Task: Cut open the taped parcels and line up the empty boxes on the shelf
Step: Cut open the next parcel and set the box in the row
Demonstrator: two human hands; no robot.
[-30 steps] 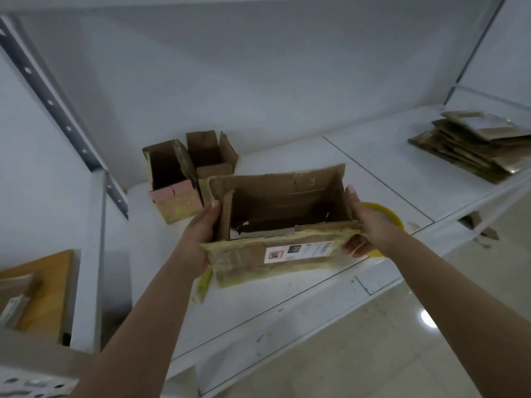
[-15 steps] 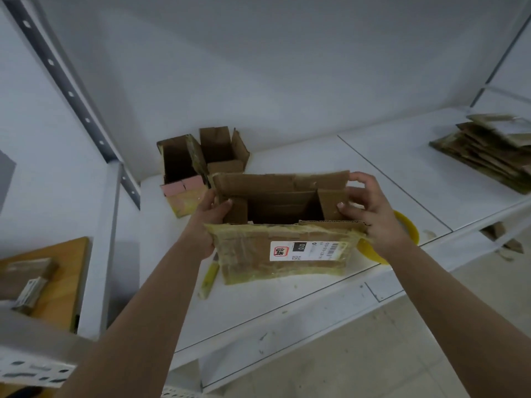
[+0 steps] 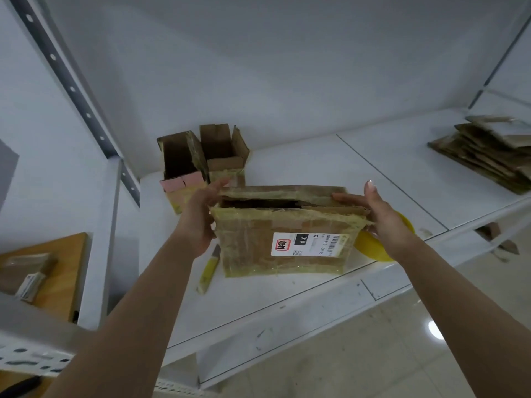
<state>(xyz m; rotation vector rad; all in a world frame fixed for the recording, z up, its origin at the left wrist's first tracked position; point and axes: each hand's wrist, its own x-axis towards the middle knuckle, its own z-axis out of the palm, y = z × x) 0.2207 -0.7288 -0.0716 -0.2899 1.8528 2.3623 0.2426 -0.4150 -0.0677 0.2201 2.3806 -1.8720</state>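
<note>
A brown cardboard box [image 3: 258,245] wrapped in yellowish tape, with a white shipping label on its front, stands on the white shelf [image 3: 316,162]. Its top flaps are folded almost flat, leaving a dark gap along the middle. My left hand [image 3: 198,219] lies against the box's left end, its straight fingers reaching over the top corner. My right hand [image 3: 382,214] is at the right end, with its fingers flat on the top flap and the thumb raised. Two open empty boxes [image 3: 181,165] [image 3: 224,156] stand side by side behind it at the back left.
A yellow utility knife [image 3: 208,268] lies on the shelf left of the box. A yellow round object [image 3: 373,245] shows behind my right wrist. Flattened cardboard [image 3: 488,156] is stacked at the far right. A wooden board [image 3: 63,271] with parcels sits lower left, past the steel upright [image 3: 71,90].
The box's flaps stood open a second ago; both hands have moved to the top and pushed them down nearly shut. The box now rests upright on the shelf.
</note>
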